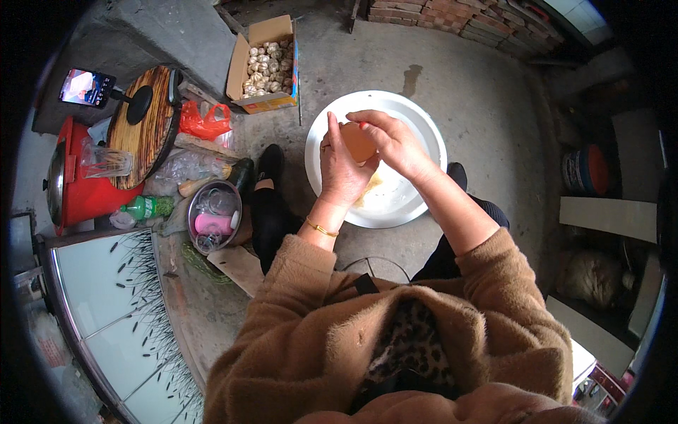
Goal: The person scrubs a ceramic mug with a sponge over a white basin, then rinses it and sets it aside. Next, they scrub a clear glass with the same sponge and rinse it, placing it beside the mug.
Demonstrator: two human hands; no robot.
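Observation:
A white basin (437,132) stands on the concrete floor between my feet. Above it, my left hand (339,164) grips a round orange-brown object (358,142), whose exact kind I cannot tell. My right hand (394,142) lies along the object's other side, with a thumb or finger bearing a red mark against its surface; fingers partly hide the object. Wet, yellowish matter (372,188) lies in the basin below my left hand. A gold bracelet (321,229) circles my left wrist.
Beyond the basin stands a cardboard box (264,102) of garlic bulbs. At left are a round wooden board (132,159), a phone on a stand (87,87), a red pot (98,185), a green bottle (143,208) and a metal bowl (190,212) holding a pink cup. Stacked bricks (439,21) line the far edge.

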